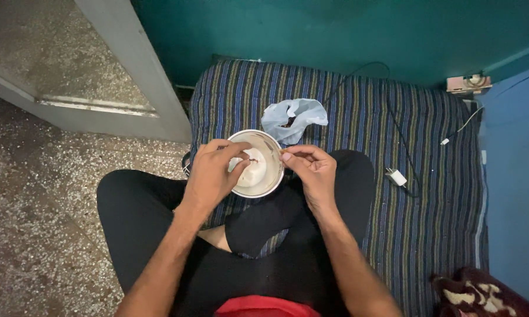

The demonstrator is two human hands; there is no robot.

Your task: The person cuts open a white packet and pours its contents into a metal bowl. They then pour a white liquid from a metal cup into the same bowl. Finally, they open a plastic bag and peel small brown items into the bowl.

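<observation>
A round steel bowl [265, 176] with pale peeled pieces inside rests on my crossed legs in black trousers. My left hand [213, 175] lies over the bowl's left rim, its fingertips pinching a small brownish piece above the bowl. My right hand [312, 167] is at the bowl's right rim, thumb and fingers closed on a tiny bit of the same kind. Just beyond the bowl lies a crumpled light blue plastic bag [293, 117] with dark scraps in it.
I sit on a striped mattress [428, 194] against a teal wall. A black cable [393, 126] and a white charger [397, 176] lie to the right. A speckled floor [47, 194] and a grey door frame [135, 64] are on the left. A patterned blanket [475, 293] is bottom right.
</observation>
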